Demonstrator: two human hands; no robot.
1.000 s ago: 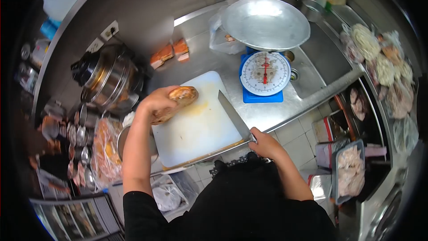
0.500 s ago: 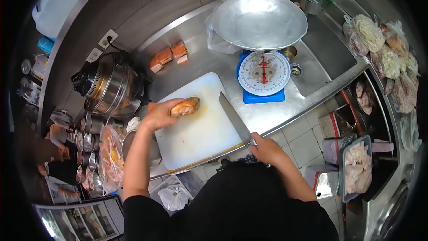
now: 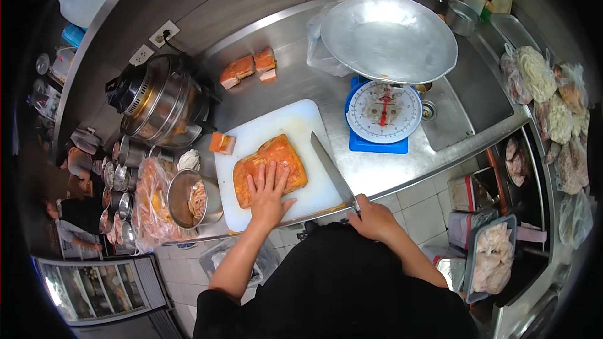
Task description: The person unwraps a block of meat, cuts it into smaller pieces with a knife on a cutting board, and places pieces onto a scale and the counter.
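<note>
My left hand [image 3: 269, 196] lies flat with fingers spread on a large orange-brown slab of roasted meat, perhaps pork belly [image 3: 281, 152]. Beneath the slab is a white cutting board [image 3: 304, 113]. A small cut chunk of the same meat [image 3: 222, 144] sits at the board's left edge. In my right hand [image 3: 374, 218] is the handle of a long kitchen knife [image 3: 331, 164]. Its blade angles up and left over the right side of the board, apart from the meat.
A blue dial scale [image 3: 378, 146] with a wide metal pan [image 3: 389, 31] stands right of the board. Several meat pieces [image 3: 237, 71] lie behind it. On the left are a glass-bowled cooker [image 3: 164, 103] and a steel pot [image 3: 210, 194]. A sink [image 3: 461, 116] is at the right.
The left hand held a piece of meat above the board; now it presses flat on the large slab lying there. The knife stays in the right hand. The view has shifted slightly.
</note>
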